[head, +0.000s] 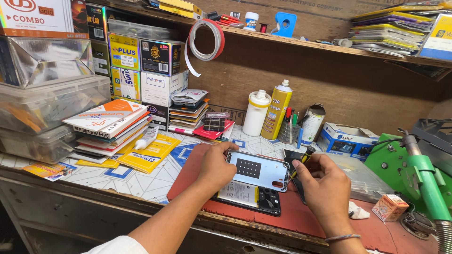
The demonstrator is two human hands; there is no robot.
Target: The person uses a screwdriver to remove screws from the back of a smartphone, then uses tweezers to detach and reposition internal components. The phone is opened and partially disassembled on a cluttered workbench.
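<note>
head view: the left hand [215, 164] grips the left end of the pale blue phone back cover [258, 170], lifted above the opened phone [249, 197] on the red mat [292, 214]. its long axis runs left-right. the right hand [325, 181], grasping a screwdriver [301, 160], sits at its right end.

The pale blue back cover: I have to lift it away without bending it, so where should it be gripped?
Grip the pale blue back cover by its two short edges, from left and right. It is a thin flat panel tilted above the opened phone; the left hand already pinches its left edge, so the right edge is probably free.
</note>
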